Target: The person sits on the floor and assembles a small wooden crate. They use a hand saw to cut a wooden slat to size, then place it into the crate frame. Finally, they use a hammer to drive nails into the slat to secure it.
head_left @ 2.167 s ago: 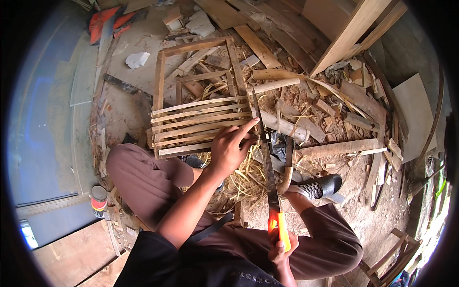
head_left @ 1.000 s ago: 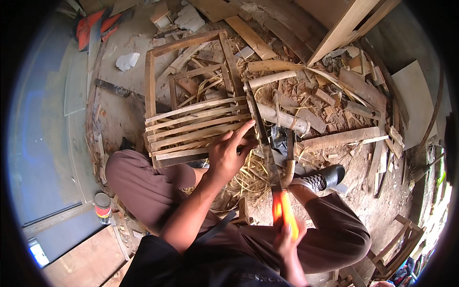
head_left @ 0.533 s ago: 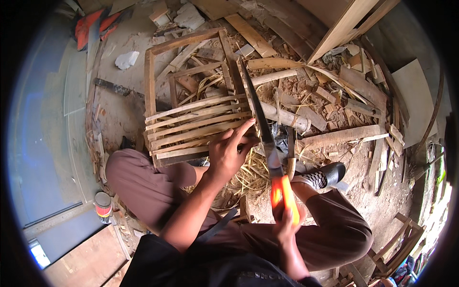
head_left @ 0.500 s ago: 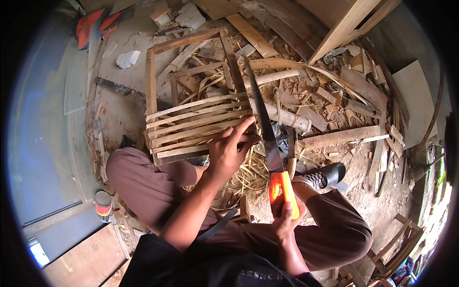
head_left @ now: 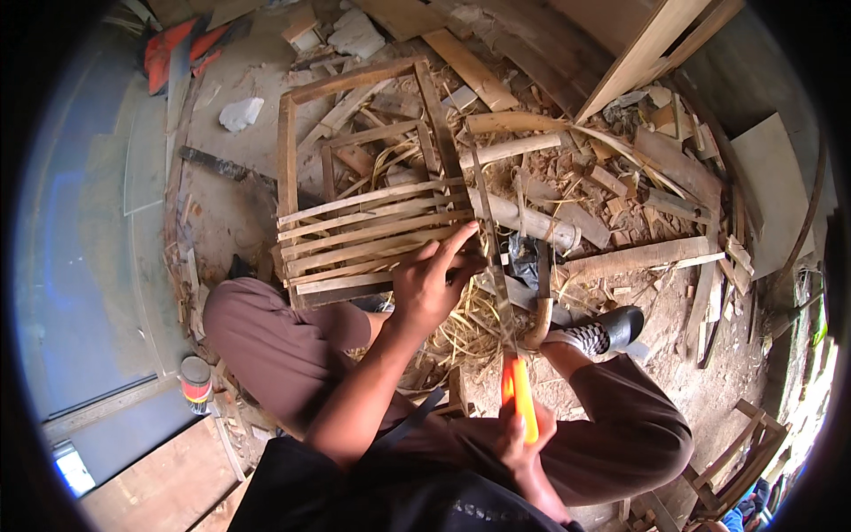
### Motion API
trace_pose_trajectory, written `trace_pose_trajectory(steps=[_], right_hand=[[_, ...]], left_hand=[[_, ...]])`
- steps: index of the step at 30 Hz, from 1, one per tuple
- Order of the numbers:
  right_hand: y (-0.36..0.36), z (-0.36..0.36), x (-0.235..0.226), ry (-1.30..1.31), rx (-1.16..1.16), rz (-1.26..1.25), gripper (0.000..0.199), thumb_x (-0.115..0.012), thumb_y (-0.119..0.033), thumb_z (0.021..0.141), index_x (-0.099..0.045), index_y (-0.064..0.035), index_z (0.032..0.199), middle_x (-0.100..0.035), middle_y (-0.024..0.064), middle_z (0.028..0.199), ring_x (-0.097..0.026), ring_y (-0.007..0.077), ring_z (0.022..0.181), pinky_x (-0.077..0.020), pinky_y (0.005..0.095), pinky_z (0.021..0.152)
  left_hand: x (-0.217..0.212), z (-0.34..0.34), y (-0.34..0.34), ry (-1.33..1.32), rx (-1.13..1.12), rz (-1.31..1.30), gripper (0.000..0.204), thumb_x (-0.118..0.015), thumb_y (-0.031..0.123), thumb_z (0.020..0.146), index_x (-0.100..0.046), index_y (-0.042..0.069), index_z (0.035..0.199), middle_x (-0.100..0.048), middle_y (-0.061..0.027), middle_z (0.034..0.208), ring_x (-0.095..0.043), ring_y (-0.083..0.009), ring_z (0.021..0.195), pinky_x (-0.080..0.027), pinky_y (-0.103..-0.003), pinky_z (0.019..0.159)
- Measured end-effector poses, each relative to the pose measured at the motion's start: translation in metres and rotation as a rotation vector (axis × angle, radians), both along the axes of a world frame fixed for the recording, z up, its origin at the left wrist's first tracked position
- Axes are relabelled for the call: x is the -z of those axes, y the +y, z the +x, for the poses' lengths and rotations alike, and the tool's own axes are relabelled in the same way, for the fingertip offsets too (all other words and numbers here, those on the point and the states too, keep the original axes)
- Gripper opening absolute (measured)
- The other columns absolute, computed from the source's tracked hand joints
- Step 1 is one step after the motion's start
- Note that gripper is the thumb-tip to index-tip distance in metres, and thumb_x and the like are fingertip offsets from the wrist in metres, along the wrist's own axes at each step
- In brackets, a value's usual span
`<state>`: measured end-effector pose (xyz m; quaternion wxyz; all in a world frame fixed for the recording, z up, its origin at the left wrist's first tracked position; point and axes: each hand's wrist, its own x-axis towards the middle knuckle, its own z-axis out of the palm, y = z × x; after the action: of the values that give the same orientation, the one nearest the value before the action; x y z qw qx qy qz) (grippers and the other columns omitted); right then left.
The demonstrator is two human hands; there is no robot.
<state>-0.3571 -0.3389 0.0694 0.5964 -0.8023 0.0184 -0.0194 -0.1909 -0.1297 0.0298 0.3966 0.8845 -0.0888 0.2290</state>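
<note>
Slatted wooden frame sits left of centre; at its right edge, the left hand has its index finger stretched out, the others bent, and I cannot tell whether they grip. Pale lettering on the black shirt is too blurred to read. Alongside that edge runs the saw, its orange handle clamped in the right hand's fingers. Sawing seems in hand; the next stroke likely calls for a steady frame.

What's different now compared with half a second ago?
The right hand has drawn the saw back toward the body. Nothing was newly gripped or let go: the right hand keeps hold of the saw, and the left hand stays at the right side of the slatted wooden frame.
</note>
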Motion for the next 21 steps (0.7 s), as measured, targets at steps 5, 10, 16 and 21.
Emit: trace_pose_trajectory(steps=[5, 10, 16, 21], right_hand=[[-0.029, -0.075, -0.027, 0.067, 0.094, -0.082, 0.07, -0.051, -0.063, 0.101, -0.059, -0.0055, 0.062, -0.053, 0.0027, 0.052, -0.05, 0.0146, 0.043, -0.0363, 0.0306, 0.045], [0.007, 0.032, -0.005, 0.173, 0.122, 0.198, 0.063, -0.053, -0.052, 0.106, -0.055, -0.0025, 0.067, -0.048, 0.0012, 0.055, -0.046, 0.0118, 0.048, -0.031, 0.0298, 0.046], [-0.034, -0.076, -0.016, 0.06, 0.081, -0.082, 0.072, -0.049, -0.064, 0.101, -0.061, -0.0031, 0.064, -0.053, 0.0028, 0.052, -0.053, 0.0138, 0.045, -0.0379, 0.0299, 0.046], [-0.009, -0.015, -0.011, 0.069, 0.092, -0.006, 0.065, -0.05, -0.056, 0.105, -0.059, -0.0037, 0.068, -0.051, 0.0013, 0.053, -0.044, 0.0114, 0.044, -0.0309, 0.0297, 0.046]], left_hand=[[0.0, -0.006, 0.003, 0.024, -0.01, 0.074, 0.071, -0.089, 0.008, 0.081, -0.062, 0.015, 0.147, -0.079, 0.0001, 0.082, -0.069, -0.019, 0.068, -0.052, -0.033, 0.063], [-0.002, 0.0, 0.002, 0.069, 0.044, 0.0, 0.072, -0.089, 0.004, 0.081, -0.061, 0.012, 0.147, -0.079, -0.0047, 0.082, -0.075, -0.0225, 0.082, -0.057, -0.035, 0.075], [0.0, -0.001, 0.003, 0.048, -0.014, 0.058, 0.073, -0.089, 0.009, 0.082, -0.061, 0.016, 0.149, -0.079, 0.0007, 0.082, -0.072, -0.0198, 0.076, -0.055, -0.034, 0.067], [-0.003, -0.003, 0.003, 0.075, 0.028, 0.02, 0.072, -0.089, 0.003, 0.08, -0.061, 0.011, 0.146, -0.079, -0.0052, 0.083, -0.075, -0.0226, 0.084, -0.057, -0.035, 0.076]])
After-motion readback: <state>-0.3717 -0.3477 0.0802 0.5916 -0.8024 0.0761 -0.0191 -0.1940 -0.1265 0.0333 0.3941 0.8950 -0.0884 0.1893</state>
